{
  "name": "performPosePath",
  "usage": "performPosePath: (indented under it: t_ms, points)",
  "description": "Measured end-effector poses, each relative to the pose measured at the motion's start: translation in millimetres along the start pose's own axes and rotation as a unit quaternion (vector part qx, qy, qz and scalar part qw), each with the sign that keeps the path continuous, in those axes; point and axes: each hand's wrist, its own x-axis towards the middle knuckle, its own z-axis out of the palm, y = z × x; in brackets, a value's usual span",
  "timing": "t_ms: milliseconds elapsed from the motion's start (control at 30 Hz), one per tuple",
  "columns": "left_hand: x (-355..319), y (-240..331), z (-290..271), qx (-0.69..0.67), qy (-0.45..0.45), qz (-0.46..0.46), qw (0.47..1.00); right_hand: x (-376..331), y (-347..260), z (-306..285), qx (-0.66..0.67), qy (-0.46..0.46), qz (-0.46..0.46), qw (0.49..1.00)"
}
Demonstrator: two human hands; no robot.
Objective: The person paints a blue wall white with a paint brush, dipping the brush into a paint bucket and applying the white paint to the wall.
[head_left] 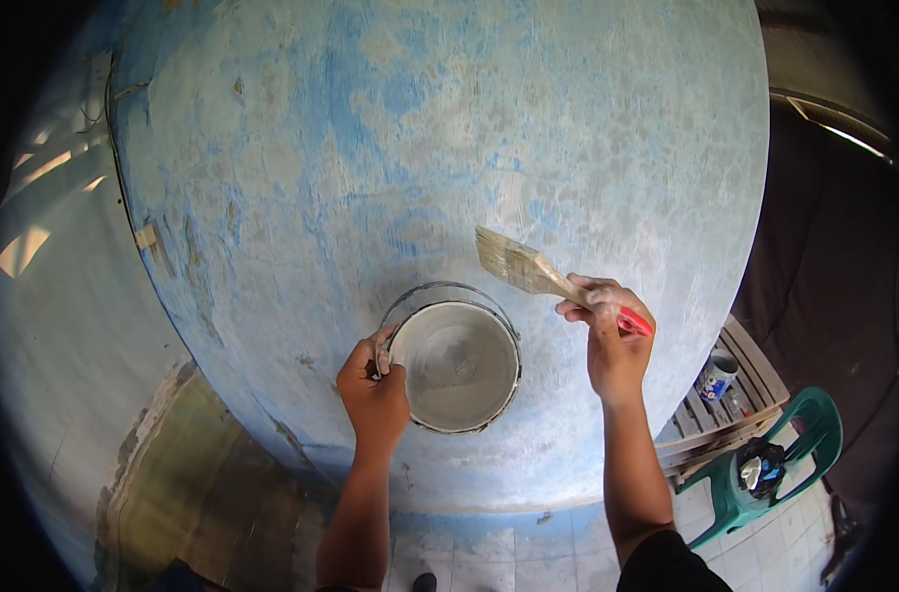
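In front of me a paint bucket [449,367] hangs from the grip of my left hand [374,383], whose fingers close round its left rim by the handle. Greyish-white paint coats the inside of the bucket. My right hand [615,321] pinches a wide paintbrush [516,264] by its handle, which ends in red. The brush tilts up to the left, its pale bristles near the wall [400,178]; whether they touch it I cannot tell. White smears mark the right fingers. Patchy whitish paint covers the wall over blue.
A wooden slatted bench [740,390] at the right bears a patterned mug [716,375]. Before it stands a green plastic chair [819,419] with a black plastic bag [760,469] on it. A dark curtain [824,237] hangs far right. Whitish tiles [484,548] cover the floor.
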Motion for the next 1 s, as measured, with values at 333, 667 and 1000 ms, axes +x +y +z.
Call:
performPosePath:
  t_ms: [333,667,1000]
  points:
    - [-121.0,-40.9,-6.3,-0.092,0.012,-0.102,0.990,-145.6,28.8,12.1,0.312,0.231,0.163,0.907]
    - [-164.1,-45.0,0.7,0.027,-0.060,-0.247,0.967,-194.9,29.9,-7.0,0.320,0.240,0.178,0.899]
    - [-178.5,-67.5,-30.7,0.001,-0.203,-0.494,0.846,-216.0,37.6,-12.9,0.263,0.267,0.237,0.896]
